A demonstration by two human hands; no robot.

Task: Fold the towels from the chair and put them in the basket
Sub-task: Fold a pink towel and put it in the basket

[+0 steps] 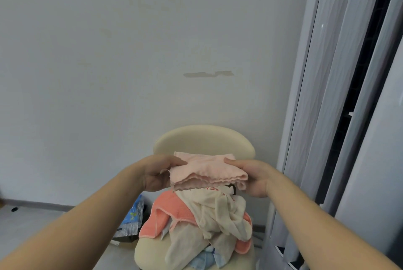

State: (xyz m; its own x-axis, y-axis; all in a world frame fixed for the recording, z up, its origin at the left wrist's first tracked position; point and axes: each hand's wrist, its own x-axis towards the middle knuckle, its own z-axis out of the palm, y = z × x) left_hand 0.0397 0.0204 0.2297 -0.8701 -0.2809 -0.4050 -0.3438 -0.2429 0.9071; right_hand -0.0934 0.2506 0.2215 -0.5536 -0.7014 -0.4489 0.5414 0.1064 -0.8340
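Note:
I hold a folded pale pink towel (207, 172) in the air above the cream chair (202, 141). My left hand (156, 172) pinches its left end, thumb on top. My right hand (250, 177) grips its right end. On the chair seat below lies a heap of unfolded towels: a coral one (165, 210), a cream one (220, 215) and a light blue one (204, 258) at the bottom. No basket is in view.
A pale wall stands behind the chair. Grey curtains (340, 95) hang at the right beside a dark window. A blue and silver plastic bag (130, 219) lies on the floor left of the chair.

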